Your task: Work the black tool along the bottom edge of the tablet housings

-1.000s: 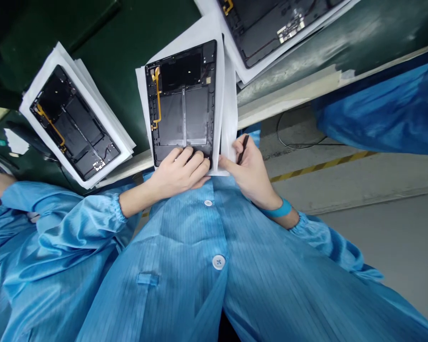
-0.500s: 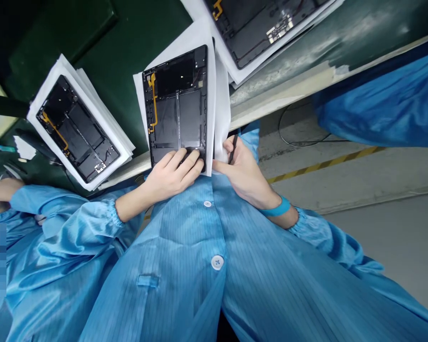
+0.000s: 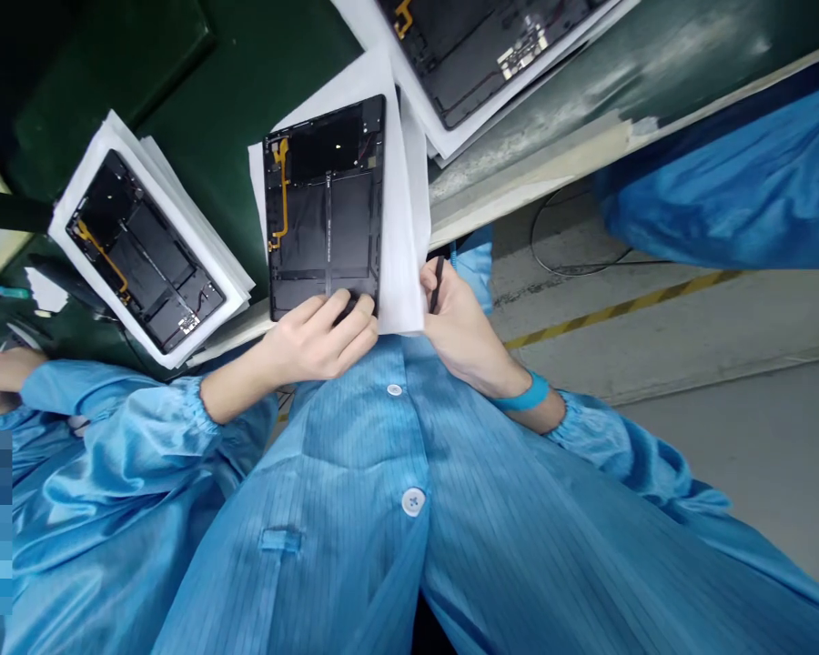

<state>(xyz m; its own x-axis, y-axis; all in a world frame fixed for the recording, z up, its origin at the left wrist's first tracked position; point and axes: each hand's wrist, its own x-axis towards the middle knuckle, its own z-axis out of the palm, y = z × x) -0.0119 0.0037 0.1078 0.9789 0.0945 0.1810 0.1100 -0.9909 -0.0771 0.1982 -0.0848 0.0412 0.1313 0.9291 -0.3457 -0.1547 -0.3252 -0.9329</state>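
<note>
An open tablet housing (image 3: 351, 218) with black panels and an orange flex cable lies on white sheets (image 3: 402, 227) in the middle of the head view. My left hand (image 3: 324, 337) is closed over its lower edge, with the fingertips on top and the thumb hidden. My right hand (image 3: 468, 327) holds a thin black tool (image 3: 438, 284) between its fingers, beside the lower right corner of the sheets. That hand's fingertips are partly hidden, so whether they touch the sheets cannot be made out.
Another open housing (image 3: 154, 259) rests on a white stack to the left, and a third (image 3: 450, 68) on sheets at the top. The green table (image 3: 246, 55) ends in a pale front edge (image 3: 532, 186). Another person's hand (image 3: 4, 373) is at far left; blue fabric hangs at right.
The middle housing and my left hand have shifted slightly left. More white sheet now shows right of the housing, beside my right hand. The whole view has also moved a little.
</note>
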